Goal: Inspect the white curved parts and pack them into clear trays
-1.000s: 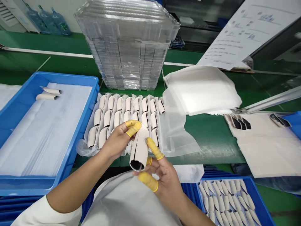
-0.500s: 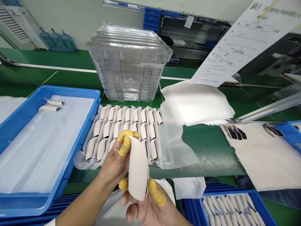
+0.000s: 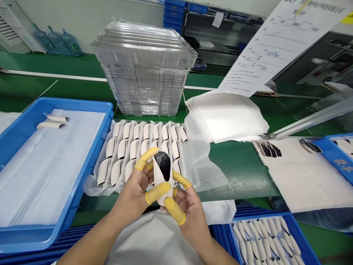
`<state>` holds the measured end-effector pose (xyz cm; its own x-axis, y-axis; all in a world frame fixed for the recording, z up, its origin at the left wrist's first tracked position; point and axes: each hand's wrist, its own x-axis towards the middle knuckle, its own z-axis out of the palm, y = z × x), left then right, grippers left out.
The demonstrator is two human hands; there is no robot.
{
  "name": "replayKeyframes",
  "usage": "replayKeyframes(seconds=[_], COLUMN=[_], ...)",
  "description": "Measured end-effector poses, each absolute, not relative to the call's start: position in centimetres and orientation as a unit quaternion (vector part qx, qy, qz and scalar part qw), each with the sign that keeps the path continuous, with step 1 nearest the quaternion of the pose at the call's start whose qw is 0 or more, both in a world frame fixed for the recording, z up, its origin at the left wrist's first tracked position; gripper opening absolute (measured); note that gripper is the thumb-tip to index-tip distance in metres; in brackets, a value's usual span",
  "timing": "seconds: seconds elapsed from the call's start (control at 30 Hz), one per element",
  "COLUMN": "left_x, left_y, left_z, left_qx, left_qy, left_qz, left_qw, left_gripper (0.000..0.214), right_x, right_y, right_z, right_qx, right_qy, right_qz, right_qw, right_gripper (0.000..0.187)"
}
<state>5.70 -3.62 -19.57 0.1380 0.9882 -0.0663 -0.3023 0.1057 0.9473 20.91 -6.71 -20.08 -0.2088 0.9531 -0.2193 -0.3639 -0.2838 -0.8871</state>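
Note:
Both my hands hold a curved cream-coloured piece above the bench, its black inner face turned up toward me. My left hand grips its left side, and my right hand supports it from the right and below. Yellow finger cots cover several of my fingers. Just beyond my hands lie rows of similar curved pieces, nested in a clear plastic sheet. My fingers hide the lower part of the held piece.
A blue tray lined with white holds two pieces at the left. A tall stack of clear trays stands behind. White sheets, a printed document and a blue tray of pieces surround the green bench.
The held piece has turned in my hands, so its black inner face now shows instead of its cream outer face. My hands have drawn closer around it, and the view has shifted slightly.

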Motion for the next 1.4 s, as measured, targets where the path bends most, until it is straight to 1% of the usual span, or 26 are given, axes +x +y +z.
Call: replayKeyframes(seconds=[0.07,0.1,0.17,0.37,0.4,0.47,0.57,0.63,0.67,0.73,0.83,0.87,0.9,1.03,1.2,1.27,1.33,1.4], left_x=[5.9,5.9,5.8,5.3,5.3,5.2,5.2,5.3,5.4,5.5,5.5,5.5,5.5,5.3,5.7,6.2,6.8,7.4], left_y=[-3.3,-3.2,-3.2,-4.5,-4.5,-4.2,-3.8,-3.8,-3.9,-4.1,-4.3,-4.3,-4.2,-3.5,-3.4,-3.5,-3.8,-4.1], left_z=[-19.6,-19.7,-19.8,-20.1,-20.1,-20.0,-19.5,-19.2,-19.2,-19.2,-19.5,-19.6,-19.7,-19.7,-20.6,-21.1,-21.4,-21.8], left_qx=[0.409,0.403,0.393,0.416,0.417,0.413,0.417,0.412,0.411,0.419,0.414,0.400,0.381,0.315,0.236,0.215,0.212,0.222], left_qy=[0.452,0.473,0.494,0.446,0.439,0.436,0.458,0.489,0.494,0.471,0.419,0.409,0.400,0.344,0.297,0.263,0.218,0.176], left_qz=[0.535,0.540,0.544,0.516,0.518,0.533,0.553,0.554,0.552,0.538,0.514,0.510,0.508,0.493,0.482,0.481,0.471,0.453], left_qw=[0.585,0.567,0.552,0.602,0.605,0.596,0.558,0.532,0.531,0.560,0.624,0.642,0.661,0.735,0.790,0.808,0.828,0.845], left_gripper=[0.064,0.061,0.060,0.063,0.061,0.048,0.032,0.028,0.031,0.040,0.072,0.078,0.079,0.074,0.072,0.062,0.049,0.045], right_x=[20.9,21.0,21.2,21.4,21.4,21.4,21.3,21.3,21.4,21.4,21.5,21.5,21.6,21.7,21.7,21.9,22.2,22.6], right_y=[-6.8,-6.8,-6.9,-6.7,-6.7,-6.6,-6.6,-6.7,-6.7,-6.8,-6.6,-6.6,-6.5,-6.5,-6.9,-7.1,-7.5,-8.0], right_z=[-20.2,-20.3,-20.4,-20.5,-20.5,-20.4,-20.3,-20.2,-20.2,-20.3,-20.2,-20.2,-20.1,-20.2,-20.3,-20.0,-19.7,-19.6], right_qx=[-0.414,-0.417,-0.422,-0.438,-0.440,-0.436,-0.430,-0.433,-0.436,-0.450,-0.466,-0.463,-0.455,-0.435,-0.439,-0.430,-0.418,-0.408], right_qy=[-0.381,-0.390,-0.403,-0.442,-0.452,-0.468,-0.475,-0.476,-0.477,-0.485,-0.520,-0.541,-0.564,-0.634,-0.645,-0.663,-0.685,-0.703], right_qz=[0.674,0.667,0.655,0.604,0.594,0.583,0.585,0.581,0.576,0.557,0.505,0.485,0.466,0.402,0.345,0.309,0.293,0.293], right_qw=[0.479,0.479,0.480,0.499,0.500,0.501,0.497,0.498,0.500,0.503,0.507,0.508,0.507,0.498,0.522,0.530,0.519,0.504], right_gripper=[0.058,0.058,0.056,0.050,0.050,0.048,0.047,0.045,0.044,0.042,0.046,0.048,0.051,0.062,0.046,0.046,0.049,0.053])
